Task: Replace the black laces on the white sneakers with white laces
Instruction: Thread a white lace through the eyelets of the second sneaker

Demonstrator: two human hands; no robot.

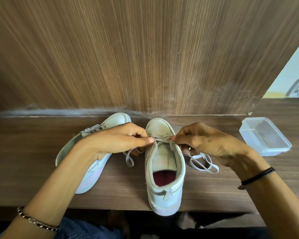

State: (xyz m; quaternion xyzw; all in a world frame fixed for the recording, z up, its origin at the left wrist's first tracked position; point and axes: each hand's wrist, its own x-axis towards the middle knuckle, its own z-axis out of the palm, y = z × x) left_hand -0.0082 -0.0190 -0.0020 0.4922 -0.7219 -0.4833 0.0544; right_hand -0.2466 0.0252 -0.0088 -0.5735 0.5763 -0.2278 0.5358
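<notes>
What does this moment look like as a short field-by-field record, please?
sneaker in work: white sneaker, upright on the wooden table, toe pointing away from the person
lace: white lace crossed once near the toe, loose ends lying on both sides
left hand: left hand pinches the lace at the left eyelet row
right hand: right hand pinches the lace at the right eyelet row
second shoe: other sneaker lies on its side to the left
container: clear plastic container to the right, no lid visible
</notes>
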